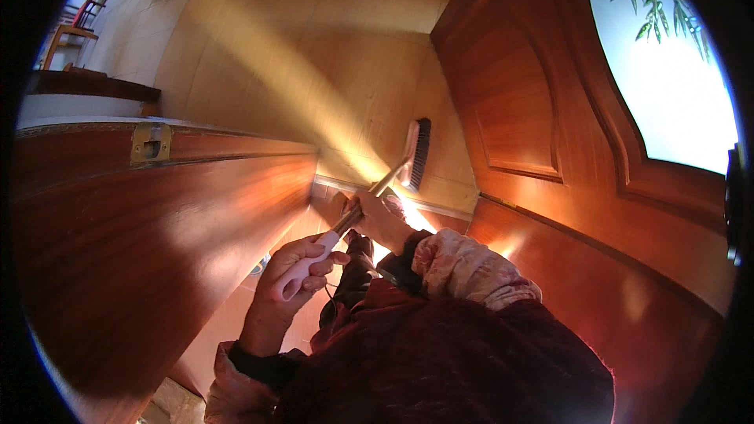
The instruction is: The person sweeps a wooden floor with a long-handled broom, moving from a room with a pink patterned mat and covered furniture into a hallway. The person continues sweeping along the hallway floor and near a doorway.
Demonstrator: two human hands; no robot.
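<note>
A broom with dark bristles rests its head on the tan floor, just beyond the doorway's threshold. My left hand is closed round the pinkish-white plastic grip at the top of its handle. Farther down, my right hand holds the metal pole, its fingers partly hidden behind the wrist and the pole. The handle slants from my left hand up and right to the broom head. Both forearms wear patterned sleeve covers over dark cuffs.
On the right stands a wooden door with a bright glass pane. A wooden door frame with a metal strike plate rises on the left. The raised threshold crosses between them. Wooden chairs stand at the far upper left.
</note>
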